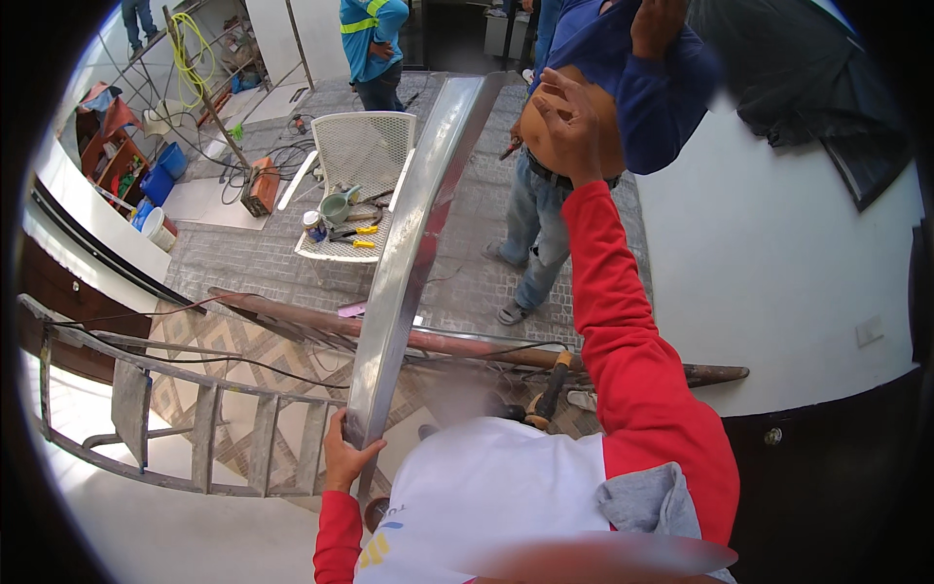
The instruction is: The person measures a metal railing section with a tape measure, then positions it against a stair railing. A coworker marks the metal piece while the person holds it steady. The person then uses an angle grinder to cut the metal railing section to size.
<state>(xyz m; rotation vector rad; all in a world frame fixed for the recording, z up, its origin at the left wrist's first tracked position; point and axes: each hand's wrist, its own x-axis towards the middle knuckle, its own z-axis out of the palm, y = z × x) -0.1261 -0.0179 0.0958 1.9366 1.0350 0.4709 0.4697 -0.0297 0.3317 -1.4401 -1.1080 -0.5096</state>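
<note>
You are steadying the long metal strip [413, 234]: left hand [342, 456] clamped on its lower end, right hand [567, 122] raised open and empty; next move likely needs a second grip higher up.

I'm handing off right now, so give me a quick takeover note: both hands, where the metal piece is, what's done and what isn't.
Left hand: gripping the lower end of the long shiny metal strip, fingers wrapped round its edge.
Right hand: raised, open, holding nothing, close to a standing person in a blue top, apart from the strip.
Strip: runs from the left hand up and away, over a wooden ladder and a rusty pipe. Its far end is near the white plastic chair that carries tools.
Done: strip lifted at the near end.
Left: what the far end rests on cannot be seen; one hand alone holds it.
</note>
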